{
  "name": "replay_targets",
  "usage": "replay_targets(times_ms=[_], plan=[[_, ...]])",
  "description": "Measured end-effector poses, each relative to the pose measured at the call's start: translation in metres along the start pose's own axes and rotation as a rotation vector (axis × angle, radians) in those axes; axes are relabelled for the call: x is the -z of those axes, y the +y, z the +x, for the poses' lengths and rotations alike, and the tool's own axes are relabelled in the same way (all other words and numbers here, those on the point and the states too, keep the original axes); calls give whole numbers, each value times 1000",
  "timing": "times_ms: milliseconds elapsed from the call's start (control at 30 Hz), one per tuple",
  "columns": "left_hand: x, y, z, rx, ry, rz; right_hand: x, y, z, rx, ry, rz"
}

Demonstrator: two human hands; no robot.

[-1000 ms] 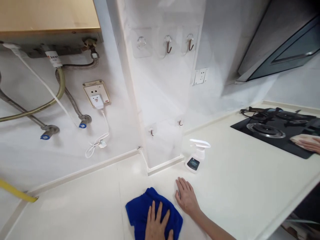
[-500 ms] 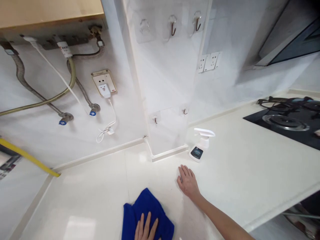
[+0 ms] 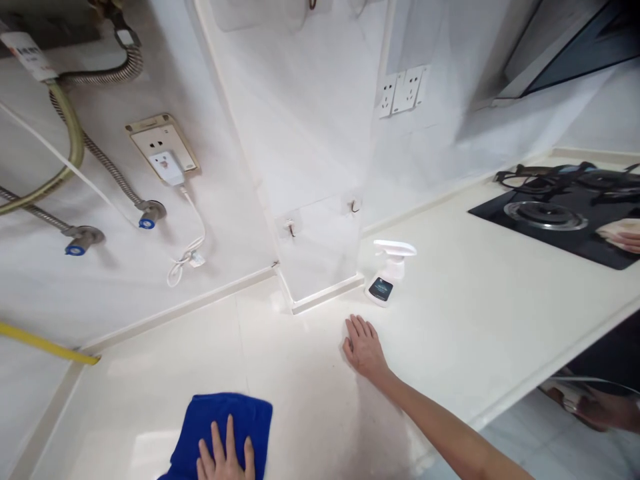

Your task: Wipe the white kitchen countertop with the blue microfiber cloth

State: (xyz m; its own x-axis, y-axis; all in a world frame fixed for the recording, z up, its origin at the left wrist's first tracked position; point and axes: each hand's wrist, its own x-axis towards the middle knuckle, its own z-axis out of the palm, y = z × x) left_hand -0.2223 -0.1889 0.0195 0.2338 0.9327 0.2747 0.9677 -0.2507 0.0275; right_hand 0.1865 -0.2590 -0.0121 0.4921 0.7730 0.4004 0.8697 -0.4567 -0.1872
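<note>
My left hand lies palm down with its fingers spread, pressing on a blue cloth at the bottom of the view. The cloth is flat against the white countertop. To the right, my right hand rests on the same surface, fingers stretched forward, with nothing held. Just beyond its fingertips stands a white spray bottle with a dark label, close to the foot of the wall pillar.
A black gas stove sits at the right, where another person's hand holds a pale cloth. Pipes with valves, a socket with a plug and a yellow hose line the left. The counter's front edge runs along the right.
My left hand and the blue cloth have slid left across the counter. My right hand stays beside the bottle. The view has shifted right and down, and another person's hand shows at the stove.
</note>
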Motion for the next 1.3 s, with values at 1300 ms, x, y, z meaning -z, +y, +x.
replay_targets(times_ms=[1300], plan=[[26, 76, -95, -664, 19, -93, 4, 8, -4, 65, 76, 9]])
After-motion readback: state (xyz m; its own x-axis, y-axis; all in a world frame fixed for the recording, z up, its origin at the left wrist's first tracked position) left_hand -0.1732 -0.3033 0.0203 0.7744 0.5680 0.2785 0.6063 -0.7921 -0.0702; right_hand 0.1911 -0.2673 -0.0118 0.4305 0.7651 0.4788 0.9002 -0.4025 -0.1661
